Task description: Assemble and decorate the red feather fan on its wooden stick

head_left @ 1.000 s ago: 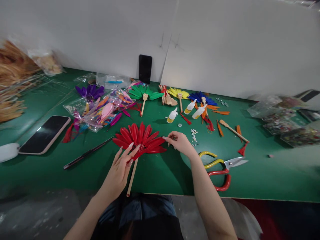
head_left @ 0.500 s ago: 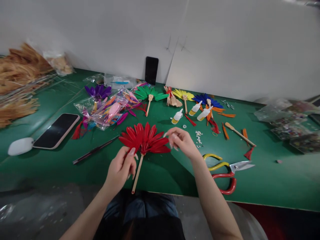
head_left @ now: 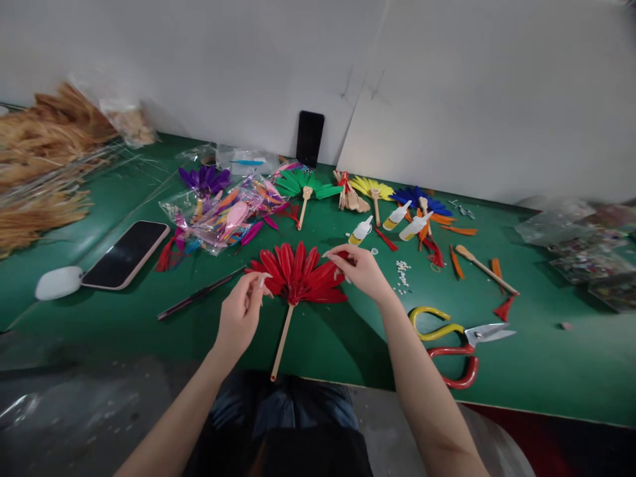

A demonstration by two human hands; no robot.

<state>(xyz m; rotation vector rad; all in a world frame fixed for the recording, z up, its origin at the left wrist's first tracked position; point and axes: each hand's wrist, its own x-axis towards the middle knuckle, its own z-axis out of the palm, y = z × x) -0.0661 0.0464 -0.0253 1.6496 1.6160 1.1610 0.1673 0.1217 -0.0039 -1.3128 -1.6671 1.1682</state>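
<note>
A fan of red feathers [head_left: 293,271] on a flat wooden stick handle [head_left: 282,344] lies in front of me, its handle towards the table's near edge. At the left side of the fan is my left hand [head_left: 242,308], its fingers curved and loosely apart by the outer feathers; I see nothing held in them. My right hand [head_left: 358,268] is at the upper right of the fan, thumb and fingers pinched on a red feather [head_left: 322,275] that slants down towards the fan's middle. Whether that feather is fixed to the fan, I cannot tell.
Red-and-yellow-handled scissors [head_left: 462,341] lie right, near small white beads [head_left: 402,275]. Glue bottles [head_left: 361,229] and green [head_left: 301,184], yellow [head_left: 372,187] and blue [head_left: 422,199] fans are behind. Bagged feathers [head_left: 228,215], a pen [head_left: 199,295] and a phone [head_left: 126,255] lie left.
My left hand no longer holds the red feather it had over the fan and has drawn back slightly left. My right hand now pinches a red feather. The view has shifted slightly.
</note>
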